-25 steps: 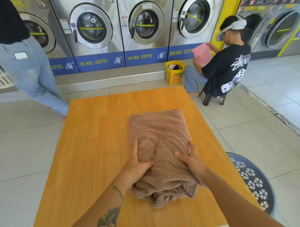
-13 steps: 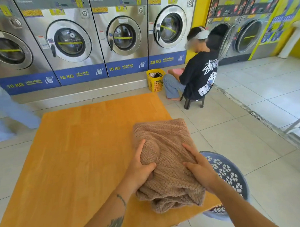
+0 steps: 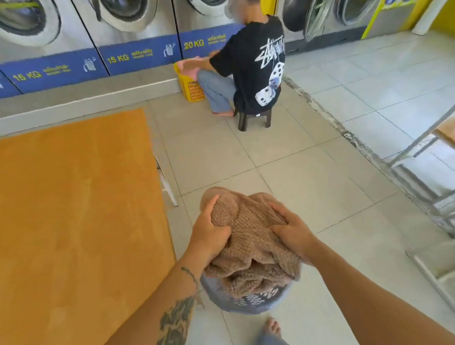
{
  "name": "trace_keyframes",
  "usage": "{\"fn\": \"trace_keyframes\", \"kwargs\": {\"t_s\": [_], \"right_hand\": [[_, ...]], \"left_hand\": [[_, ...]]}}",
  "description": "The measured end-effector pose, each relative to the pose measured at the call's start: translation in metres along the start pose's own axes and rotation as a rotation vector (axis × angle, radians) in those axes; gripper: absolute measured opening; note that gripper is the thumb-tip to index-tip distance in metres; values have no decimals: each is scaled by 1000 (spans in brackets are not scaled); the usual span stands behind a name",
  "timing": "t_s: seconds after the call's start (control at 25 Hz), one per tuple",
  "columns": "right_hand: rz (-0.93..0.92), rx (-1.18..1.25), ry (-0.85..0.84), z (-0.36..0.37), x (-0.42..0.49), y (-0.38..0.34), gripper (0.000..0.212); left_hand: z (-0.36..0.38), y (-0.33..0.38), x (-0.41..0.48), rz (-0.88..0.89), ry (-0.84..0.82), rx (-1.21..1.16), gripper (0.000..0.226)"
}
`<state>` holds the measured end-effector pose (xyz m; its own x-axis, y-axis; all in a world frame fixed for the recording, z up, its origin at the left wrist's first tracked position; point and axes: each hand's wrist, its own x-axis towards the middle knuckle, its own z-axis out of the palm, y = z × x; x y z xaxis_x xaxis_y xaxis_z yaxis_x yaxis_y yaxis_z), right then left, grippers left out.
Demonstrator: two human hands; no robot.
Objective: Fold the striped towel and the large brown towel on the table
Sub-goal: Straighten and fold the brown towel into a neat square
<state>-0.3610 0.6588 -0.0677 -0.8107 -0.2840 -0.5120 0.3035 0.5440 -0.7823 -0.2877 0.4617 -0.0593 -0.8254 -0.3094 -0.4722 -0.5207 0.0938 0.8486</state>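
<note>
Left grip (image 3: 210, 235) and right grip (image 3: 293, 234) are both curled tight into the brown towel (image 3: 252, 238), one at each side of the folded bundle. You hold the bundle off the worktop (image 3: 68, 229), right over the blue basket (image 3: 251, 301) on the floor, with its lower folds sagging toward the rim. Step in hand, by my read: stowing the folded brown towel. Next, lower it flat and release both sides evenly (loose folds may slump). Striped towel not in view.
</note>
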Motion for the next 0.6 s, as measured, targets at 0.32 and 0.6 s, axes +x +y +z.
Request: {"fn": "trace_keyframes", "kwargs": {"t_s": [0.32,0.6], "right_hand": [[247,-3,-174,29,119,134,63],[331,45,-138,87,232,282,63]], "left_hand": [[72,-122,111,-327,35,94,80],[117,-276,206,-398,1,128,87]]}}
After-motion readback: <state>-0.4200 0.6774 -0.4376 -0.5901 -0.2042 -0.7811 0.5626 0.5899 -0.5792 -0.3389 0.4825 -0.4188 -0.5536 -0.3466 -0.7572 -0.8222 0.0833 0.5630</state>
